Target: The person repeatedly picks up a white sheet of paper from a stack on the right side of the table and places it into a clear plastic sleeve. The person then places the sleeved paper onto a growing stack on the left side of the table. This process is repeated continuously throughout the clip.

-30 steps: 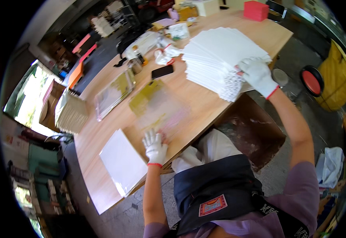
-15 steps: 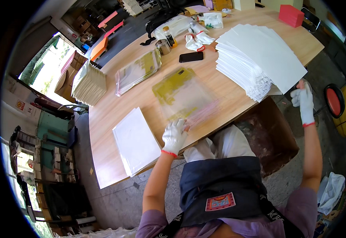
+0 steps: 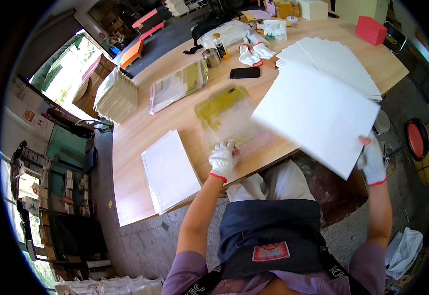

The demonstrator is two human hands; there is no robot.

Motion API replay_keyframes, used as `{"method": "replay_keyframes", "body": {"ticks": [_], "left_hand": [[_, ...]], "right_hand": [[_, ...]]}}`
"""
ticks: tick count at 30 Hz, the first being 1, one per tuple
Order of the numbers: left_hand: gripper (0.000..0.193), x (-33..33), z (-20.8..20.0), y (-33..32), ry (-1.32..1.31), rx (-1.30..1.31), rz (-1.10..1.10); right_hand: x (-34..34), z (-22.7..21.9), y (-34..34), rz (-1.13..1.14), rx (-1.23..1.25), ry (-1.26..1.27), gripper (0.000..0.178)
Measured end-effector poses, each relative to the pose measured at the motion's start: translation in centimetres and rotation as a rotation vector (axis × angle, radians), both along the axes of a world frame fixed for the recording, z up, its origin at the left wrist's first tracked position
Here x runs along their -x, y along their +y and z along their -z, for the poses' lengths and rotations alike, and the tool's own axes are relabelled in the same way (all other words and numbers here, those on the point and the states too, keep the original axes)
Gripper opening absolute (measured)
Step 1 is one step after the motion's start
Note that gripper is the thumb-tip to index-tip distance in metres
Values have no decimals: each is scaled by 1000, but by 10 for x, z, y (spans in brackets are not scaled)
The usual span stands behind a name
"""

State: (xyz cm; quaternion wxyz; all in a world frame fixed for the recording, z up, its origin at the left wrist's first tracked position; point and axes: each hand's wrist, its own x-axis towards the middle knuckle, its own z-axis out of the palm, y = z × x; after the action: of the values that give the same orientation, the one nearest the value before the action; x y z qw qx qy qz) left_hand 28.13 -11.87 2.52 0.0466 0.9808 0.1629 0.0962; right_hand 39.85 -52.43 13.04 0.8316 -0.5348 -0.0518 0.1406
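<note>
My right hand point(image 3: 371, 160), in a white glove with bare fingertips, is closed on the near right corner of a white sheet point(image 3: 317, 115). That sheet hangs tilted in the air and hides part of the fanned stack of white sheets point(image 3: 335, 59) behind it. At the table's near edge, my gloved left hand point(image 3: 223, 160) has its fingers curled on the near end of a clear plastic bag point(image 3: 234, 115) with yellow-green print. To the left of this hand lies a pile of white sheets point(image 3: 170, 172), which look to be in clear bags.
Another pile of printed bags point(image 3: 177, 87) lies farther back. Nearby are a phone point(image 3: 244, 73), a bottle point(image 3: 219, 45), a metal tin point(image 3: 211, 58) and spare gloves point(image 3: 251, 54). A red block point(image 3: 371, 30) stands far right. Below the table edge sits a cardboard box point(image 3: 340, 191).
My right hand has drawn the top white sheet off the stack, leftward and toward me. My left hand stays at the bag's near end, its fingers more curled. The whole view has shifted slightly.
</note>
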Motion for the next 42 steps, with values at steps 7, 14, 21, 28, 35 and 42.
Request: {"method": "replay_keyframes", "body": {"ticks": [7,14,21,28,35,42], "left_hand": [[21,7,15,5,-126,42,32],[13,2,15,8,-279,241,51],[27,6,-5,7,-394,467,188],[48,17,27,-30,-930,589,-16],[43,4,87,-58,-557,1856,-341],[54,53,114,-102,-531,2457,-295]], "right_hand": [[57,82,23,-384,-42,372,51],[72,155,33,-190,-286,391,49],[96,138,57,-171,-301,440,22],[123,105,79,-180,-235,446,18],[142,69,77,-219,-75,357,26],[135,87,89,-357,-27,397,27]]}}
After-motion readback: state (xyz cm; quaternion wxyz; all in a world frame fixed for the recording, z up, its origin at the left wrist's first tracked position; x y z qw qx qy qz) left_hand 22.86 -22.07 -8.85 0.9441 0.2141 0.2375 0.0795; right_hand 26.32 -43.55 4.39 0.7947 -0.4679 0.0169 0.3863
